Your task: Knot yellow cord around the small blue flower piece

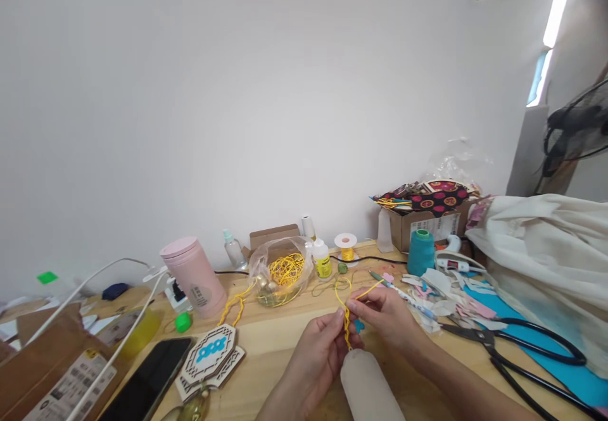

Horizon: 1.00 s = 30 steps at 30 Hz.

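Note:
Near the table's front, my left hand [327, 349] pinches a yellow braided cord [347, 324] between thumb and fingers. Its looped upper end stands above my fingertips. My right hand [387, 317] is closed on the same cord beside the left, and a loose strand sticks out past its fingers to the upper right. Below the cord is a pale rounded object [368, 384], whose kind I cannot make out. A small blue piece [358, 325] shows between my hands. To the left lies an octagonal wooden ornament [211, 352] with blue shapes and yellow cord.
Black-handled scissors [489, 339] lie right, among paper scraps. Behind stand a teal thread cone [421, 253], a yellow cord spool [347, 249], a glue bottle [322, 260] and a plastic bag of yellow cord [285, 269]. Left are a pink cup [194, 275] and a phone [147, 380].

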{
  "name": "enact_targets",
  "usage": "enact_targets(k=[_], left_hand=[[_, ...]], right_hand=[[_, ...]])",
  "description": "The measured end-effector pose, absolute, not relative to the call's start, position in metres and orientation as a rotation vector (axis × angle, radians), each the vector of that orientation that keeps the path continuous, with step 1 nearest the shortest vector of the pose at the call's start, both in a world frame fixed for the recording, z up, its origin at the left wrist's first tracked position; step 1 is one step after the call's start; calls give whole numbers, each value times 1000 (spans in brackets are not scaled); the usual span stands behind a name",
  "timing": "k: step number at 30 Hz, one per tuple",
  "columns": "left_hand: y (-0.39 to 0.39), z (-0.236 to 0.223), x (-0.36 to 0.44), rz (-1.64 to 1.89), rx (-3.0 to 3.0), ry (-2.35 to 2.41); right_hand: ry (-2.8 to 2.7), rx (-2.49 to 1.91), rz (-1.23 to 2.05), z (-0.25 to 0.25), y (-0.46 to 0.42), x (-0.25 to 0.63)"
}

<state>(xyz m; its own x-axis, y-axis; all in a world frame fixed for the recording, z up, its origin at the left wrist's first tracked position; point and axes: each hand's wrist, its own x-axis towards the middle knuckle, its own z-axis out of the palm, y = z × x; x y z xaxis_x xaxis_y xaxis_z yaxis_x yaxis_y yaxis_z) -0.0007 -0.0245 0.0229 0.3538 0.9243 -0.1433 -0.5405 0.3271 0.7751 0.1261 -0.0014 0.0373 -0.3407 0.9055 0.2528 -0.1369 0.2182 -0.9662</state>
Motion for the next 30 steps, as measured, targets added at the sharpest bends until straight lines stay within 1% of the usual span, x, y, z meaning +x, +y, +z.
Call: enact_targets(k=[9, 20, 26, 28, 30], left_hand=[[-22, 24, -7, 1058, 813, 674], [-22, 32, -11, 1075, 991, 821], [-22, 30, -10, 1042, 913, 751], [-22, 28, -9, 1059, 840, 735], [-22, 27, -8, 1095, 738, 726]], right_hand=[[-1543, -803, 1223, 33, 3, 128], [-1517, -767, 1359, 34, -2, 128], [-1292, -947, 1409, 33, 2, 130], [-1174, -1009, 1321, 32, 6, 133], [-1094, -1076, 1104, 32, 10, 138]])
